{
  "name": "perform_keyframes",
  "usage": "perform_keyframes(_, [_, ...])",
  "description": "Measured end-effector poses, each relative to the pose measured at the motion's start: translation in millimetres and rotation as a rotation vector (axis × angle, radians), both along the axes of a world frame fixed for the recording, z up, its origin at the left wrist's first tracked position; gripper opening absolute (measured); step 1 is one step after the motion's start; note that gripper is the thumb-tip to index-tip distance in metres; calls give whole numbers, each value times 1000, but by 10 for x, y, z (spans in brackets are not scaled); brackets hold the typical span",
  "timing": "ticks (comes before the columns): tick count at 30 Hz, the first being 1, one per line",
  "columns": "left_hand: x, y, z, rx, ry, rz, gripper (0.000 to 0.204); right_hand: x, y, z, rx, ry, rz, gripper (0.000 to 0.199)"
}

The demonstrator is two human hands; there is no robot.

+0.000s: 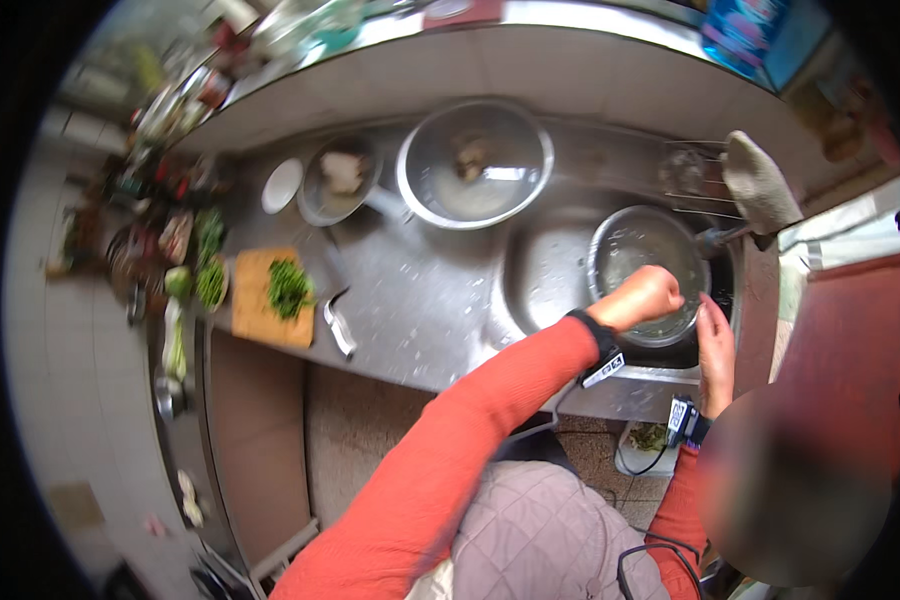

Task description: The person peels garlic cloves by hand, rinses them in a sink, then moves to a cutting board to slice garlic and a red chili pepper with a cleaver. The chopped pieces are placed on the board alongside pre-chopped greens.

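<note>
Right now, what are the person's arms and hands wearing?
Both arms are in long orange-red sleeves. The hands are bare. The left hand has a black wristband with a small white tag at the cuff; the right hand has a black wrist device with a blue-lit face. No gloves or rings can be made out.

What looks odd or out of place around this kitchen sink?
Little stands out. A knife lies near the steel counter's front edge, beside the cutting board of chopped greens. The left hand is fisted inside the metal pot in the sink; the right hand grips its rim.
</note>
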State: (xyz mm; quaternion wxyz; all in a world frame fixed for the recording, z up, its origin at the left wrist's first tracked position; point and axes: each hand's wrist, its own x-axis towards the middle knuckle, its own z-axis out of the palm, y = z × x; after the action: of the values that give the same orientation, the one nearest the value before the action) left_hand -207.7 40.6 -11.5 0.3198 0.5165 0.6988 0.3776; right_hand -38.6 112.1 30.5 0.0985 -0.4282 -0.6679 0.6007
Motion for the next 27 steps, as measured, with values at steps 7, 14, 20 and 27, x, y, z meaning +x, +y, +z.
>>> perform_keyframes(7, [-14, -214, 542, 26, -422, 192, 37, 367, -258, 384, -259, 399, -160, 50])
perform_keyframes(14, [116, -309, 735, -28, -325, 26, 29, 349, -440, 560, -63, 201, 6, 50])
perform_keyframes(20, [269, -456, 140, -11, -103, 125, 26, 557, -518, 258, 50, 177, -22, 42])
perform_keyframes(27, [503, -981, 15, 1, -471, 277, 38, 598, -603, 312, -230, 243, -83, 34])
